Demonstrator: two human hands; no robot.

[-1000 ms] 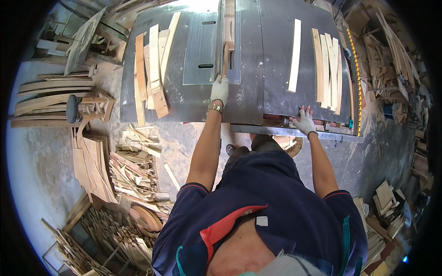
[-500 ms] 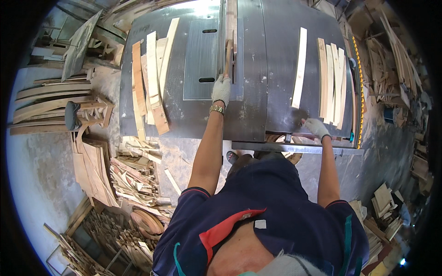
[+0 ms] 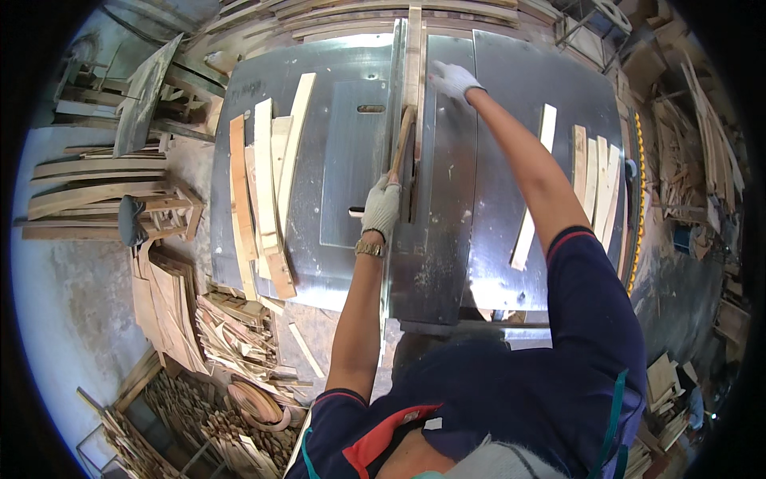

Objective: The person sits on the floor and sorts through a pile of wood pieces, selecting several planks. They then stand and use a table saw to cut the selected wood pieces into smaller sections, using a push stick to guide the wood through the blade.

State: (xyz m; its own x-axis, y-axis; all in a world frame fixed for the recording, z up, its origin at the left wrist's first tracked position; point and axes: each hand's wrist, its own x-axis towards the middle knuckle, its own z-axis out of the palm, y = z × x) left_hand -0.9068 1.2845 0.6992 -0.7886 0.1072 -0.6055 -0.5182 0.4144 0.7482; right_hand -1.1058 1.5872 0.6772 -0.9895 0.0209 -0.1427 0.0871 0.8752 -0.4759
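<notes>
I stand at a metal saw table (image 3: 487, 199). My gloved left hand (image 3: 381, 206) grips a wooden push stick (image 3: 401, 142) that points up the middle of the table, beside the saw slot. A long narrow wooden strip (image 3: 413, 56) lies along that slot toward the far edge. My gloved right hand (image 3: 453, 78) reaches far forward and rests on the strip's right side near the far end. I cannot see the blade itself.
A stack of cut slats (image 3: 263, 184) lies on the table's left part, and several more slats (image 3: 594, 188) on its right part. Offcuts (image 3: 231, 335) and a scrap heap (image 3: 191, 415) cover the floor at left. Wood piles (image 3: 694, 160) crowd the right side.
My right hand left the table's near right edge and reached forward to the strip at the far end. The left hand stayed on the push stick, and my view leaned in closer.
</notes>
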